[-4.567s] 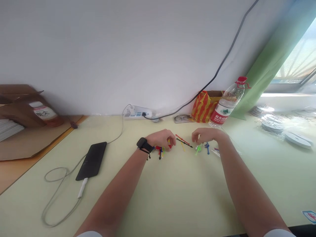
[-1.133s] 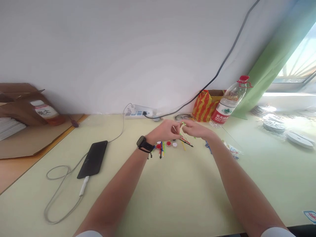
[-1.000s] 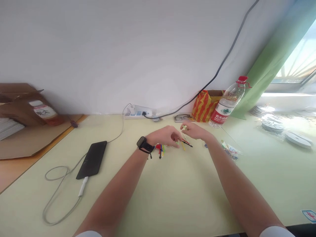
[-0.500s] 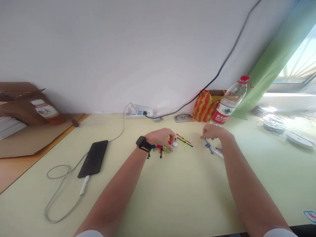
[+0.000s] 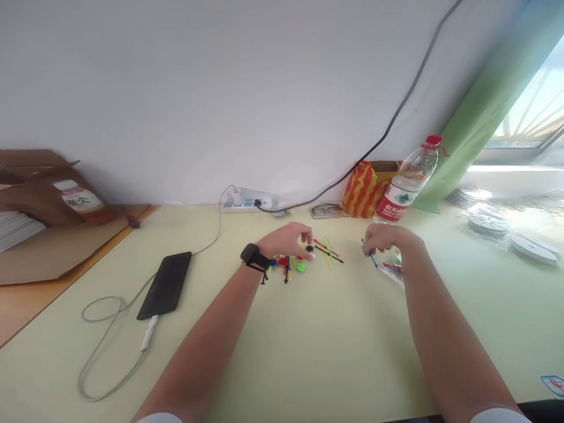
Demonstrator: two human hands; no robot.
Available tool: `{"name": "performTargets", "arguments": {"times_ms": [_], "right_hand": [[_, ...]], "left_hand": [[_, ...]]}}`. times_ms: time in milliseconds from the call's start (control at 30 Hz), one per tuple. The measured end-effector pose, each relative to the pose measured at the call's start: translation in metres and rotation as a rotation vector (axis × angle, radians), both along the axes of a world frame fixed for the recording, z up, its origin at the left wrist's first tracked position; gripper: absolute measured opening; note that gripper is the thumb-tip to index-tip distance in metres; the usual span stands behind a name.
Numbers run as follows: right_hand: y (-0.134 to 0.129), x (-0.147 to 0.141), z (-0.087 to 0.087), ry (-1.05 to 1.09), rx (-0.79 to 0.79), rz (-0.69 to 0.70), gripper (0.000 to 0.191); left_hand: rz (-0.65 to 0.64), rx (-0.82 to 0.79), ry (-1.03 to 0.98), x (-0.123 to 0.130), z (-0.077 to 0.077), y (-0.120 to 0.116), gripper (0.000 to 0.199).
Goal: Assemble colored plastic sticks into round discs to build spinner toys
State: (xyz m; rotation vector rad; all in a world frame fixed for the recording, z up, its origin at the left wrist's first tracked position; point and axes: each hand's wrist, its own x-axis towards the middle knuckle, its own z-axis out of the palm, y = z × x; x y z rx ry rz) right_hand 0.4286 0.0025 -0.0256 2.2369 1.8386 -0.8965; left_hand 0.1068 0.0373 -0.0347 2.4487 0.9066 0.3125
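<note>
My left hand (image 5: 294, 239), with a black watch on its wrist, hovers over a small heap of coloured round pieces, its thumb and fingers apart. A black round piece (image 5: 309, 249) and a green one (image 5: 301, 268) show beside its fingertips. My right hand (image 5: 379, 238) has its fingers closed on a blue arrow (image 5: 373, 260), whose ends stick out on both sides. Between the hands lie several thin arrows (image 5: 329, 251) in red, black, yellow, green and white. Under the right wrist, a clear bag (image 5: 391, 272) with red and blue pieces is partly hidden.
A water bottle (image 5: 399, 194), a striped bag (image 5: 360, 191) and glasses (image 5: 326, 210) stand or lie at the back. A phone (image 5: 165, 285) with its cable is on the left, near a power strip (image 5: 247, 200). White discs (image 5: 489, 223) lie at the right.
My right hand has come down onto the blue arrow, whose middle is now covered by the fingers. The left hand has shifted slightly, and the green and black pieces show more clearly.
</note>
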Motion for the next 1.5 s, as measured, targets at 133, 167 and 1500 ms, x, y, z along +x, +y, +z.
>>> {"name": "performTargets", "arguments": {"times_ms": [133,167,1500], "right_hand": [[-0.002,-0.007,0.007,0.161,0.078,0.014,0.025],[-0.003,-0.01,0.009,0.224,0.103,0.015,0.027],[0.004,-0.09,-0.008,0.353,0.17,0.119,0.046]], "left_hand": [[0.008,-0.043,0.102,-0.007,0.004,0.001,0.054],[0.017,-0.053,0.112,-0.008,0.004,0.001,0.053],[-0.291,-0.15,-0.042,0.035,-0.015,-0.016,0.026]]}}
